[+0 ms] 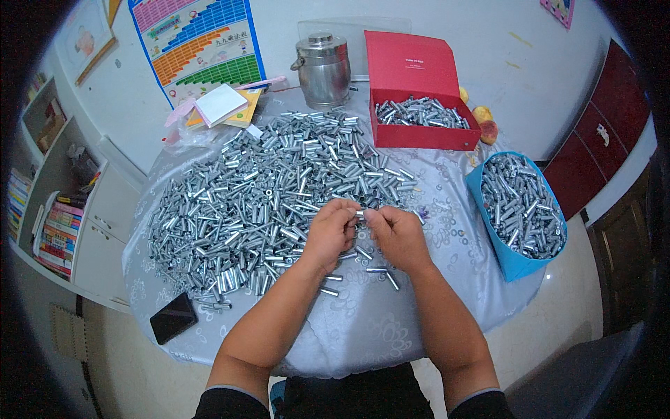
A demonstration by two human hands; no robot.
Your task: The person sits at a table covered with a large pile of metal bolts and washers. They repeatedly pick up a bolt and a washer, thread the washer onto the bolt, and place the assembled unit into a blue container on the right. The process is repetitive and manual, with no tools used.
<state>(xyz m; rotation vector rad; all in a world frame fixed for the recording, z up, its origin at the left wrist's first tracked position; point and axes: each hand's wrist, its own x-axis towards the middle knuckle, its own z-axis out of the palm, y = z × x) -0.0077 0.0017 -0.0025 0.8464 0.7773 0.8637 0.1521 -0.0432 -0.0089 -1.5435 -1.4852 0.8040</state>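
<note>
Over the front right of a wide heap of shiny metal sleeves (pixel 244 209), both my hands meet at a small silver metal sleeve (pixel 361 216). My left hand (pixel 333 232) has its fingers curled closed and pinches one end. The thumb and fingers of my right hand (pixel 400 236) close on the other end; my fingers cover much of the piece. A few loose sleeves (pixel 383 274) lie on the cloth just below my hands. Small washers and nuts (pixel 447 220) are scattered to the right of them.
On the silvery tablecloth (pixel 363 335), a red box (pixel 426 136) of metal parts stands at the back. A blue bin (pixel 513 265) full of sleeves is at the right. A steel pot (pixel 324 70), notebooks (pixel 222 105) and a black phone (pixel 173 318) also lie around the heap.
</note>
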